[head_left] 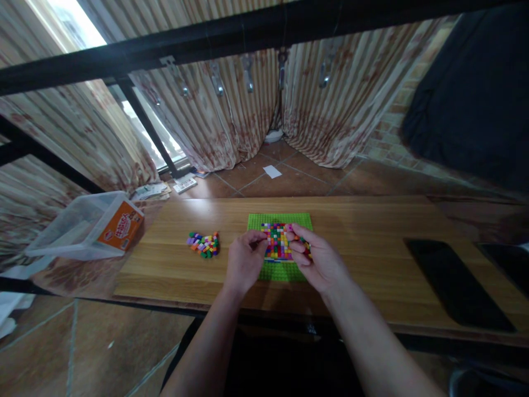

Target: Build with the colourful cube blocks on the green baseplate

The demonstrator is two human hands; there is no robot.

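Observation:
A green baseplate (279,218) lies on the wooden table, with a multicoloured block of small toy bricks (278,242) built up on it. My left hand (247,258) is at the left edge of the brick block, thumb and fingers pinched together; whether a brick is between them is hidden. Over the block's right side, my right hand (317,259) is closed around several loose toy bricks (305,246), with a pink brick (289,227) at its fingertips. To the left, a pile of loose bricks (204,245) in mixed colours rests on the table.
The wooden table (363,226) spans the view. A black flat panel (457,281) lies at its right. Beyond the left end stands a clear plastic bin (78,231) with an orange label. A dark metal bar (231,41) crosses above, before striped curtains (215,121).

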